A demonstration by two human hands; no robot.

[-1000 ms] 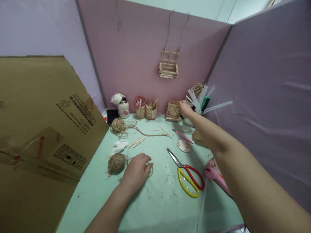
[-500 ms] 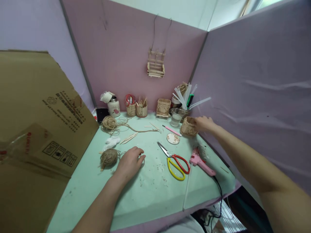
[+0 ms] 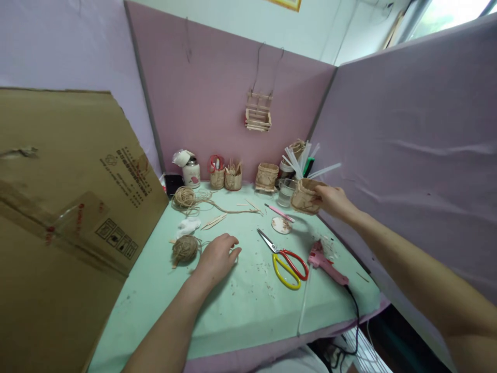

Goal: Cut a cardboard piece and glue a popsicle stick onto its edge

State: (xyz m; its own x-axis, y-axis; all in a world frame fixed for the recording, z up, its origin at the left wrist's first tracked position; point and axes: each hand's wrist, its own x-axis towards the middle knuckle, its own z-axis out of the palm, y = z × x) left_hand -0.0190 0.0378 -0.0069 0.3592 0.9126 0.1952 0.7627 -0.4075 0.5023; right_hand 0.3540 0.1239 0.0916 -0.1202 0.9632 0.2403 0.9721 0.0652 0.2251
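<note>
My right hand (image 3: 333, 202) grips the rim of a small woven-looking tan pot (image 3: 305, 198) and holds it just above the table, at the back right. On the table, fingers loosely apart and nothing in them, rests my left hand (image 3: 219, 256). Beside it on the left sits a ball of twine (image 3: 185, 249). Between the hands lie scissors (image 3: 285, 261) with one red and one yellow handle, and a round white disc (image 3: 281, 225) with brown bits on it. A pink glue gun (image 3: 328, 268) lies to the right of the scissors.
A big cardboard box (image 3: 73, 223) blocks the left side. Along the back wall stand a white jar (image 3: 191, 172), stick-filled pots (image 3: 233, 177), another tan pot (image 3: 266, 176) and a glass of water (image 3: 286, 192). The glue gun's cord (image 3: 355, 316) drops over the front edge.
My right hand has lifted the tan pot slightly off the table. My left hand keeps its place on the tabletop. The whole view has shifted a little.
</note>
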